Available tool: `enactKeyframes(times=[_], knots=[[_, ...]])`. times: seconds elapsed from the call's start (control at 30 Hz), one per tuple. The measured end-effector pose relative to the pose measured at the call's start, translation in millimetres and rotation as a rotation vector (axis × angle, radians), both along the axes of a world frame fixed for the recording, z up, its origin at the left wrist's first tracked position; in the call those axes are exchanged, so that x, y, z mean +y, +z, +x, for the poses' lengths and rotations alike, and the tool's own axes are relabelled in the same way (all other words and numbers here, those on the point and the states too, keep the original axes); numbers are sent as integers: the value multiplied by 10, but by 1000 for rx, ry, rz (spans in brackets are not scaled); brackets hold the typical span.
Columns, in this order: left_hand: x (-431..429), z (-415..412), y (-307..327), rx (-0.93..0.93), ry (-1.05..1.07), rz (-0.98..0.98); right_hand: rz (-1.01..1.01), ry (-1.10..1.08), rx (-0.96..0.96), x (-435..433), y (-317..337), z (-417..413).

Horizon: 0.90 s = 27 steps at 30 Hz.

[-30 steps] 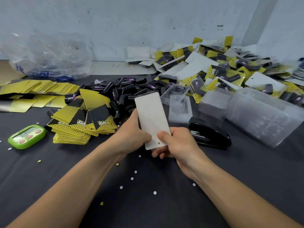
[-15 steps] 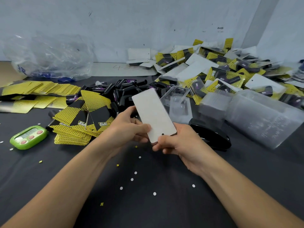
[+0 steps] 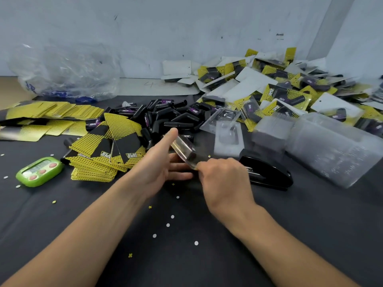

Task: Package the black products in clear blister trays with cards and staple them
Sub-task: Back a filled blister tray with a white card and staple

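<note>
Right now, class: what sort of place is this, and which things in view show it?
Probably a small hand-packing workbench: a heap of finished yellow-and-black carded blister packs, a pile of loose black plastic products and a black desk stapler.

Left grip open, right grip curled

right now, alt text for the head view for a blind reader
Two bare hands hold a blurred blister pack over a dark table: the right hand pinches its near end, the open left hand lies against it. A black stapler sits beside them, black products and yellow cards behind.
</note>
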State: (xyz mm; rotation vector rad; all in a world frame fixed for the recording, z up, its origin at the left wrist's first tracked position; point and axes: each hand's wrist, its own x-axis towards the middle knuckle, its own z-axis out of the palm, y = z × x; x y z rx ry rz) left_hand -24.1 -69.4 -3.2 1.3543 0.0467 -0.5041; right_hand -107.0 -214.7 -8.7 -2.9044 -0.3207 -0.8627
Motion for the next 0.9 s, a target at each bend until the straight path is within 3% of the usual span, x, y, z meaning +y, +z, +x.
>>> enactKeyframes(times=[0.07, 0.13, 0.2, 0.27, 0.4, 0.5, 0.63, 0.7, 0.73, 0.83, 0.9], knots=[[5, 10, -39, -38, 91, 71, -20, 78, -6, 36, -82, 26], [19, 18, -78, -41, 142, 105, 103, 119, 173, 6, -120, 54], [32, 31, -67, -14, 167, 27, 402, 89, 344, -43, -120, 32], [59, 48, -46, 5, 159, -89, 730, -11, 377, -72, -95, 24], [91, -5, 26, -65, -132, -219, 1306, -109, 505, -112, -54, 80], [110, -38, 29, -103, -223, -220, 1465, -53, 534, -124, -42, 79], [76, -64, 56, -65, -208, -184, 1451, -22, 528, -155, -3, 51], [53, -64, 45, -61, -150, -216, 1318, 11, 589, -189, 52, 28], [47, -60, 43, -68, -116, -225, 1159, 11, 582, -219, 80, 15], [53, -16, 42, -101, -1, -173, 628, -100, 280, -358, 188, -18], [74, 17, 34, -118, 61, -106, 512, -200, 22, -497, 254, -24]])
